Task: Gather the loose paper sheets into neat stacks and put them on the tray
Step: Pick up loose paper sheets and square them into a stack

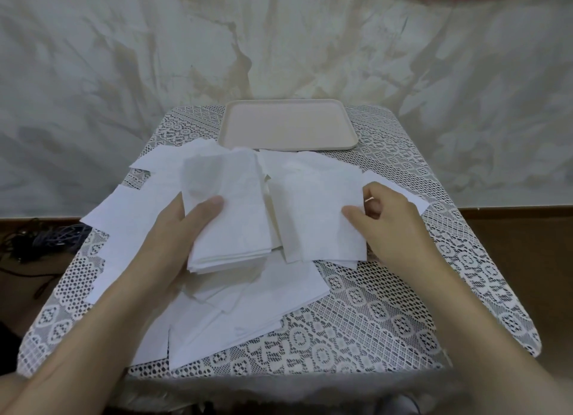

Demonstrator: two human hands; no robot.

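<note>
Two hands (176, 231) (390, 219), one tray (286, 126), stack (235, 225), pinched sheet (316, 203)

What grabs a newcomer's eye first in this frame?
Loose white paper sheets lie scattered across the middle of the lace-covered table, and the left hand grips a partly squared stack above them. Just to its right, the right hand pinches the edge of a single sheet. The beige tray sits at the table's far edge with no paper on it yet.
</note>
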